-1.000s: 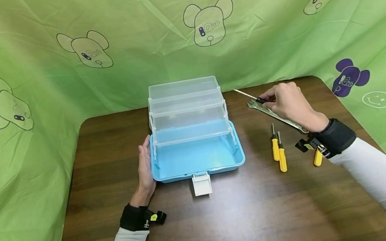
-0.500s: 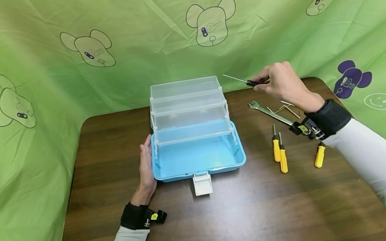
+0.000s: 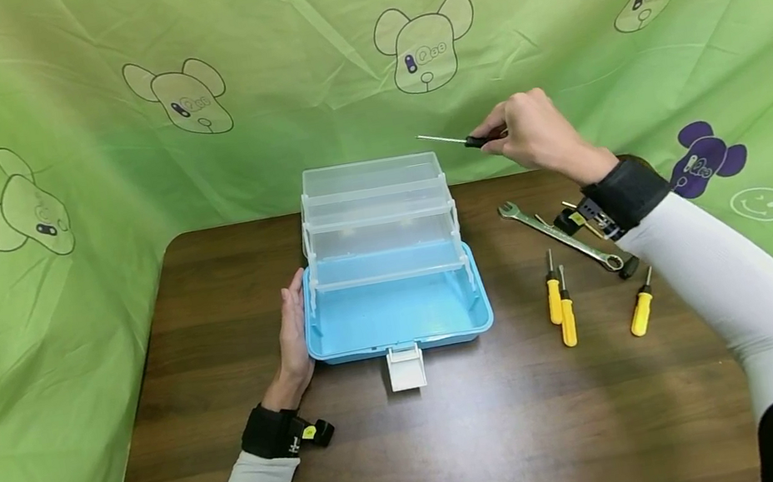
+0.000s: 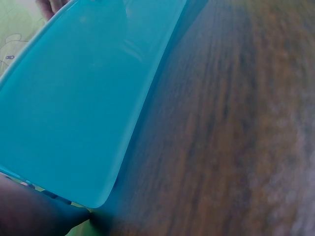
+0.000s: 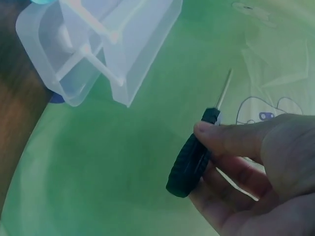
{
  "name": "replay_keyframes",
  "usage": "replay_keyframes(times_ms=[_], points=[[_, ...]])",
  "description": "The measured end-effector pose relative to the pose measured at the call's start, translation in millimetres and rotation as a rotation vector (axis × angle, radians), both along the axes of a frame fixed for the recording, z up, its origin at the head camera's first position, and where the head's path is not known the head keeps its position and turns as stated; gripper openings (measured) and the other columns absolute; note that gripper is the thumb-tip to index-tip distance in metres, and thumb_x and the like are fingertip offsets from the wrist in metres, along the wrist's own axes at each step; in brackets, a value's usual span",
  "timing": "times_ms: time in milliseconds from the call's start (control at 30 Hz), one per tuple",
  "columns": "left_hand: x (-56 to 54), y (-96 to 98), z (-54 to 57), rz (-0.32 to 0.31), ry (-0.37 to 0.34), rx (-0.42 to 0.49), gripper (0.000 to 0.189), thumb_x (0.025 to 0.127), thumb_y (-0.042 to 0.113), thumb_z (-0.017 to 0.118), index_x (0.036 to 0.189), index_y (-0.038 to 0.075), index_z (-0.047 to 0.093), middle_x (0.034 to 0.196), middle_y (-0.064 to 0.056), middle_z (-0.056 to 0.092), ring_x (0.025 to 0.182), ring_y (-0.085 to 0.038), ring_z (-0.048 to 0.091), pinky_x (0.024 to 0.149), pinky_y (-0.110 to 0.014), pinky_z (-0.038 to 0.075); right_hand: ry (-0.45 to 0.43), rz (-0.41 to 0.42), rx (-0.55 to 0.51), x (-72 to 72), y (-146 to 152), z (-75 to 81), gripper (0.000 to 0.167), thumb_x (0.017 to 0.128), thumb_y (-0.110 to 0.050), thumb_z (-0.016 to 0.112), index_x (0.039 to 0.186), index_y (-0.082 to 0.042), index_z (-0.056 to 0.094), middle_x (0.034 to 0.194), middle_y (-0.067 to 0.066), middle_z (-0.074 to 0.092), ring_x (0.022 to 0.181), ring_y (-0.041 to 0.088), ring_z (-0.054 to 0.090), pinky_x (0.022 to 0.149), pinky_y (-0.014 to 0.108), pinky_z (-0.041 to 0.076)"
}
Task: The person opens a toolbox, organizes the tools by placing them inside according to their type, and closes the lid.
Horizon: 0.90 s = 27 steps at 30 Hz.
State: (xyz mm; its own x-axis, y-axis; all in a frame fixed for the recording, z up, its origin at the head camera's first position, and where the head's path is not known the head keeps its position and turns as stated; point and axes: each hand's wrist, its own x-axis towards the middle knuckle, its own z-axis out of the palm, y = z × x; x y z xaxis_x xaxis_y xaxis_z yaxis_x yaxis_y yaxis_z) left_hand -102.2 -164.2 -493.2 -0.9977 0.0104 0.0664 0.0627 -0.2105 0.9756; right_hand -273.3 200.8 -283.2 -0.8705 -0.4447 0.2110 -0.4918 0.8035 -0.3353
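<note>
A light-blue toolbox [image 3: 398,311] stands open mid-table, its clear plastic trays [image 3: 379,231] spread up toward the back and its white latch [image 3: 407,373] hanging in front. Along its left wall lies my left hand [image 3: 289,336], fingers straight against the side; the blue wall [image 4: 83,108] fills much of the left wrist view. My right hand [image 3: 532,132] pinches a small screwdriver [image 5: 189,164] by its black handle between thumb and fingers. It is held up in the air, right of the trays, with its thin metal shaft pointing left in the head view.
On the right of the wooden table [image 3: 509,441] lie a combination wrench [image 3: 560,237], brass-coloured hex keys [image 3: 595,229] partly hidden by the wrist camera, and several yellow-handled screwdrivers [image 3: 642,312]. Part of a black object [image 3: 629,267] shows beside the wrench's ring end. A green printed cloth [image 3: 308,127] hangs behind.
My right hand has lifted the black-handled screwdriver from beside the wrench and carried it up and left toward the trays. The hex keys came into view. My left hand stays at the toolbox.
</note>
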Motion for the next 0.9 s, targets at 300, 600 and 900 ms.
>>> replay_keyframes(times_ms=[300,600,900], points=[[-0.2,-0.4,0.2,0.006,-0.001,-0.003,0.070,0.116,0.042,0.011,0.167,-0.006,0.007,0.176,-0.022,0.005,0.164,-0.030,0.003,0.131,-0.051,0.002,-0.016,0.076,0.038,-17.1,-30,1.2,0.019,0.091,-0.003,0.082,0.109,-0.002,0.083,0.107,0.019,0.079,0.055,0.012,0.053,0.046,0.022,0.030],[-1.4,-0.7,-0.1,0.007,0.010,0.002,0.074,0.116,0.048,0.013,0.167,-0.004,0.008,0.176,-0.022,0.006,0.164,-0.030,0.004,0.131,-0.051,0.003,-0.032,0.164,0.085,-40.3,-56,-11.4,0.019,0.089,0.001,0.081,0.107,-0.001,0.083,0.106,0.018,0.079,0.077,0.030,0.073,0.065,0.035,0.055],[-2.0,1.9,-3.3,-0.008,0.002,0.006,0.075,0.115,0.049,0.013,0.168,-0.003,0.006,0.177,-0.020,0.005,0.164,-0.029,0.002,0.131,-0.051,0.002,-0.092,0.179,0.078,-56.4,-67,-33.8,0.021,0.089,0.003,0.082,0.110,0.001,0.082,0.107,0.021,0.079,0.096,0.036,0.077,0.088,0.050,0.060]])
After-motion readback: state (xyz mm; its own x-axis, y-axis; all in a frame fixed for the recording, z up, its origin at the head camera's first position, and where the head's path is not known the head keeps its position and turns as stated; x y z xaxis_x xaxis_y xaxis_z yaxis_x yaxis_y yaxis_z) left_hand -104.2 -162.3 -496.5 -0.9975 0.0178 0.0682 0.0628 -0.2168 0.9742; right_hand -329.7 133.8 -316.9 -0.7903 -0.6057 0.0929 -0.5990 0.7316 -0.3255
